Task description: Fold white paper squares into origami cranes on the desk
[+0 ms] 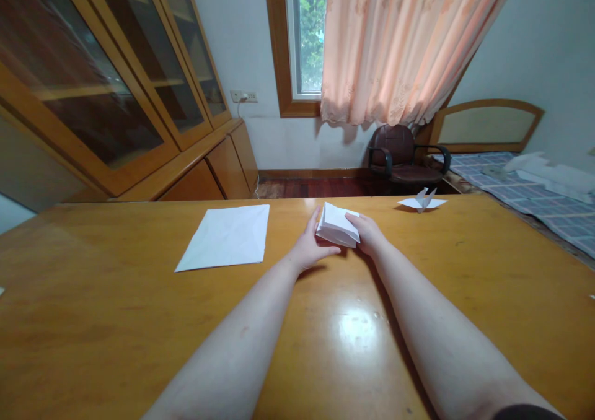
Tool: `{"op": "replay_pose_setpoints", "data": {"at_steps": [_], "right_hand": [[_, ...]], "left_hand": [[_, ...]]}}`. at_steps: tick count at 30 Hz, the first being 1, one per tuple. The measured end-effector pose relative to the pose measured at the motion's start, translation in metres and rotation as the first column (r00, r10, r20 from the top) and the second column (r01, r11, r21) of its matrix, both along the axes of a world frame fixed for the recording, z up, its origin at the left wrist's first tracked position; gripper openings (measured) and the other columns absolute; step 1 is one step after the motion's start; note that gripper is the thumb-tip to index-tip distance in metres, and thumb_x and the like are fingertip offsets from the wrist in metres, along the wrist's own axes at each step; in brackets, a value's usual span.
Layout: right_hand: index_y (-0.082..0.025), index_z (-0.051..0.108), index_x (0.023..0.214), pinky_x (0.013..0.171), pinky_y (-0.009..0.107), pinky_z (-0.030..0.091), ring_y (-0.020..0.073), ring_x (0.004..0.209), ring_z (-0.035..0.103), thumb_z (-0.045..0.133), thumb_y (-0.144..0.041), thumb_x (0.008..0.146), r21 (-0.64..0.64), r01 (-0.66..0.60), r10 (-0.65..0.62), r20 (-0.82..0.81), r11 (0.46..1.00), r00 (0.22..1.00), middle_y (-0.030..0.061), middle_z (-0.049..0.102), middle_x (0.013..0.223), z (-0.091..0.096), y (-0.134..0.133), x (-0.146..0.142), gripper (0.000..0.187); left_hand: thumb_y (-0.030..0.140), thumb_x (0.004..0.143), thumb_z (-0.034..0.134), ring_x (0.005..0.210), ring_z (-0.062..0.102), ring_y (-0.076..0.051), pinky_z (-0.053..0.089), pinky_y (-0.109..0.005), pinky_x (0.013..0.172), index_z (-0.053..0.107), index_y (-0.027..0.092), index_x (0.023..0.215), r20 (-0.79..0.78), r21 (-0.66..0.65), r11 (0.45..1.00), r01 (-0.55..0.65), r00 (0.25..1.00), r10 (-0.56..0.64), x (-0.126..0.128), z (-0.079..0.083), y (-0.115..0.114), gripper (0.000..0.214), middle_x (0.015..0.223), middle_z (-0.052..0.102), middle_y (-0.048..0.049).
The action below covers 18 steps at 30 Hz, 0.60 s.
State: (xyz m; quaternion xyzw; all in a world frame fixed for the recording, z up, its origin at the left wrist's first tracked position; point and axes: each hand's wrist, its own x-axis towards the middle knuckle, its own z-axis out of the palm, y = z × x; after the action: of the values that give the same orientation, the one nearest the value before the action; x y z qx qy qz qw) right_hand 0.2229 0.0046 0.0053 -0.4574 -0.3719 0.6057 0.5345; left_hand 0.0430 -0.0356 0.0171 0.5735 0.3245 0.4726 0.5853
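Observation:
A folded white paper (337,224) lies on the wooden table (116,321) ahead of me, partly lifted. My left hand (310,245) grips its left edge, thumb beneath and fingers along the side. My right hand (369,232) pinches its right edge, fingers closed over the fold. To the left a flat white sheet of paper (227,236) rests on the table, apart from both hands. A finished folded paper bird (423,201) sits near the far right edge.
A glass-fronted wooden cabinet (116,85) stands at the left. Beyond the table are a dark armchair (404,153), a window with a pink curtain (400,42), and a bed with a checked cover (534,203) at the right.

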Motion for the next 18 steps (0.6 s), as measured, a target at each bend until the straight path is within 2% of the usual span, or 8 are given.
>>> {"op": "replay_pose_setpoints", "data": {"at_steps": [3, 6, 8, 11, 14, 16, 18], "right_hand": [[-0.014, 0.068, 0.086, 0.070, 0.032, 0.052, 0.0233, 0.078, 0.066, 0.066, -0.030, 0.073, -0.005, -0.069, 0.069, -0.015, 0.998, 0.998, 0.0106, 0.073, 0.089, 0.001, -0.002, -0.001, 0.021], [-0.013, 0.069, 0.091, 0.073, 0.032, 0.052, 0.0230, 0.081, 0.066, 0.069, -0.029, 0.071, 0.016, -0.134, 0.134, -0.037, 0.991, 0.990, 0.0111, 0.072, 0.095, 0.001, -0.005, -0.003, 0.025], [-0.014, 0.069, 0.096, 0.073, 0.031, 0.051, 0.0228, 0.082, 0.066, 0.071, -0.028, 0.070, 0.027, -0.192, 0.193, -0.050, 0.981, 0.980, 0.0109, 0.072, 0.098, 0.002, -0.007, -0.004, 0.030], [-0.014, 0.068, 0.100, 0.070, 0.030, 0.051, 0.0220, 0.080, 0.066, 0.073, -0.029, 0.069, 0.024, -0.274, 0.274, -0.038, 0.962, 0.961, 0.0103, 0.072, 0.098, 0.004, -0.010, -0.003, 0.035], [-0.014, 0.068, 0.101, 0.064, 0.027, 0.050, 0.0204, 0.075, 0.066, 0.071, -0.030, 0.071, 0.013, -0.274, 0.274, -0.023, 0.962, 0.961, 0.0095, 0.072, 0.095, 0.006, -0.011, -0.003, 0.035], [-0.014, 0.067, 0.103, 0.062, 0.027, 0.049, 0.0203, 0.075, 0.065, 0.069, -0.031, 0.073, 0.000, -0.255, 0.255, -0.031, 0.967, 0.966, 0.0097, 0.072, 0.094, 0.005, -0.010, -0.002, 0.034], [-0.014, 0.067, 0.104, 0.063, 0.029, 0.050, 0.0211, 0.077, 0.065, 0.065, -0.033, 0.076, -0.014, -0.239, 0.238, -0.050, 0.971, 0.970, 0.0103, 0.072, 0.095, 0.003, -0.008, -0.001, 0.033]], "left_hand": [[0.019, 0.058, 0.081, 0.115, 0.053, -0.026, 0.039, -0.037, 0.100, 0.021, 0.024, 0.146, -0.100, 0.051, 0.991, -0.123, 0.987, 0.128, 0.000, -0.001, 0.001, 0.107, 0.121, 0.060, -0.0107], [0.017, 0.067, 0.073, 0.101, 0.061, -0.023, 0.044, -0.038, 0.094, 0.013, 0.021, 0.148, -0.146, 0.045, 0.987, -0.156, 0.976, 0.161, -0.001, -0.001, 0.006, 0.101, 0.113, 0.064, -0.0100], [0.015, 0.068, 0.071, 0.097, 0.062, -0.022, 0.045, -0.037, 0.091, 0.018, 0.021, 0.147, -0.200, 0.065, 0.975, -0.213, 0.954, 0.222, -0.002, 0.000, 0.008, 0.095, 0.111, 0.065, -0.0093], [0.013, 0.069, 0.068, 0.103, 0.060, -0.022, 0.045, -0.035, 0.093, 0.037, 0.024, 0.139, -0.228, 0.127, 0.953, -0.276, 0.927, 0.299, -0.002, 0.000, 0.009, 0.077, 0.118, 0.062, -0.0084], [0.010, 0.068, 0.065, 0.110, 0.057, -0.022, 0.044, -0.034, 0.094, 0.052, 0.024, 0.125, -0.218, 0.192, 0.932, -0.307, 0.913, 0.346, -0.003, -0.006, 0.012, 0.060, 0.122, 0.060, -0.0074], [0.008, 0.065, 0.066, 0.105, 0.059, -0.021, 0.046, -0.033, 0.090, 0.052, 0.022, 0.120, -0.205, 0.196, 0.918, -0.344, 0.901, 0.381, -0.004, -0.011, 0.016, 0.058, 0.118, 0.061, -0.0080], [0.012, 0.063, 0.069, 0.099, 0.061, -0.020, 0.048, -0.031, 0.086, 0.050, 0.020, 0.116, -0.146, 0.144, 0.902, -0.407, 0.893, 0.427, -0.005, -0.015, 0.020, 0.056, 0.114, 0.060, -0.0088]]}}
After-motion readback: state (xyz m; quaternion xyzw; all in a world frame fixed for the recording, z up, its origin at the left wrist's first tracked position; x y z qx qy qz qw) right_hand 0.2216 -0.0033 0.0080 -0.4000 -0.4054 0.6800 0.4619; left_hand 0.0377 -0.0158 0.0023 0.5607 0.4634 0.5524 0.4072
